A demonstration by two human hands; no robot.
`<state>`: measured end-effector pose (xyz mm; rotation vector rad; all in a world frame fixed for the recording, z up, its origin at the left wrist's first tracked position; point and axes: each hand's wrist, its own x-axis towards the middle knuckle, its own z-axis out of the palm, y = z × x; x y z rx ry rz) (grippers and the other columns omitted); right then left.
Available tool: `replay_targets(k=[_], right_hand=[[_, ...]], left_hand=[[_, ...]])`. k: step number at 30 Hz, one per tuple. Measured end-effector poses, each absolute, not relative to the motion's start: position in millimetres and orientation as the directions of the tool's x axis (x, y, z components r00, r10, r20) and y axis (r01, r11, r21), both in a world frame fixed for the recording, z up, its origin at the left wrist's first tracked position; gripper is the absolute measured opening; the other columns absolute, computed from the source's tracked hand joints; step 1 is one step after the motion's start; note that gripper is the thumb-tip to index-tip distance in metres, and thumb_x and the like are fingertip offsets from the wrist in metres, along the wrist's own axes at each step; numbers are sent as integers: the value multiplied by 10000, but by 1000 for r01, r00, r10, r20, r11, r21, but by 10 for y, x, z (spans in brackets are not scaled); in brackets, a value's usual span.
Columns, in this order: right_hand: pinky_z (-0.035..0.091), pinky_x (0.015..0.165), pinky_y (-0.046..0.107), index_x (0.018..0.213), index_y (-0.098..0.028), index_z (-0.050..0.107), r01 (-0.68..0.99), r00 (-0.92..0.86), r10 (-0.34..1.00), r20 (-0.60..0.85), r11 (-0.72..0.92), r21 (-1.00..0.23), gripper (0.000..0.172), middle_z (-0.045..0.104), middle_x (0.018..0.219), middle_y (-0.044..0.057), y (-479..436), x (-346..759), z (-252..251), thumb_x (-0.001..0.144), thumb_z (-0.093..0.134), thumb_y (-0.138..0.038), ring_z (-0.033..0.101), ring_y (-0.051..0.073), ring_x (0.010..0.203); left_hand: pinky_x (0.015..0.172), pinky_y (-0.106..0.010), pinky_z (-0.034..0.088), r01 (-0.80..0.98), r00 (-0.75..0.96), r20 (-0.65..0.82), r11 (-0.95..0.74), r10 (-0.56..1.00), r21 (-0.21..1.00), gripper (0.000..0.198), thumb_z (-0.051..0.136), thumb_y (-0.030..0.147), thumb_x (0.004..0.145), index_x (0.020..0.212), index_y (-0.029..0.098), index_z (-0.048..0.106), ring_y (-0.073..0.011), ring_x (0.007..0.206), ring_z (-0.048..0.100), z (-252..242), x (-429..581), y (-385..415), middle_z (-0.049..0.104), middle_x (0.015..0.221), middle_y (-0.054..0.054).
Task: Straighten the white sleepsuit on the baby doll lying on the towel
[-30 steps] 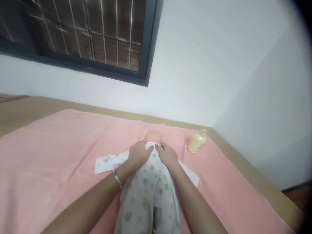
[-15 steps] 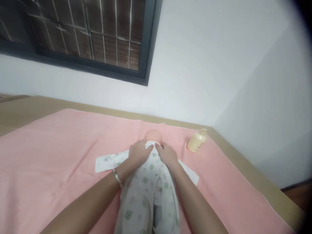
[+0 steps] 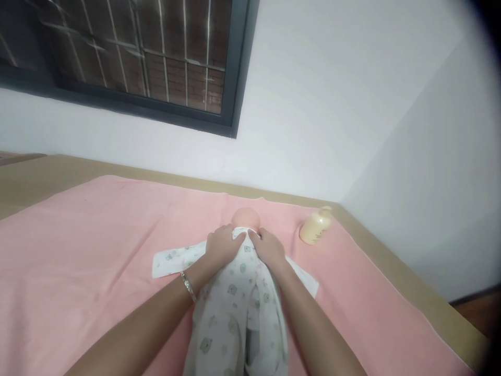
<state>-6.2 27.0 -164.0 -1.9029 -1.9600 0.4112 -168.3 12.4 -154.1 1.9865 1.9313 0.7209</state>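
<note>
A baby doll lies on a pink cloth, with the top of its smooth head showing. White baby clothing with a small green animal print covers its body, sleeves spread out to both sides. My left hand grips the garment near the collar on the left, thumb on the front of the fabric. On the other side of the collar, my right hand grips it the same way. The two thumbs almost meet below the doll's head. Fingers behind the shoulders are partly hidden. A bracelet circles my left wrist.
The pink cloth covers most of a wooden surface against a white wall. A cream bottle leans to the right beyond my right hand. A dark-framed window with bars is at the upper left.
</note>
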Motion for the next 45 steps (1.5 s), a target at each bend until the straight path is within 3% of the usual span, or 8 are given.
replay_targets(k=[45], right_hand=[[378,667,291,1061,-206,590,888,-13,998,64,41,-458,593,662,971,85,261,-53,-1641,910,229,-652,601,235,862]], left_hand=[[768,-360,408,852,-10,133,-61,991,520,426,355,580,864,876,214,572,-256,890,614,-1495,-1675,99,667,963,-66]])
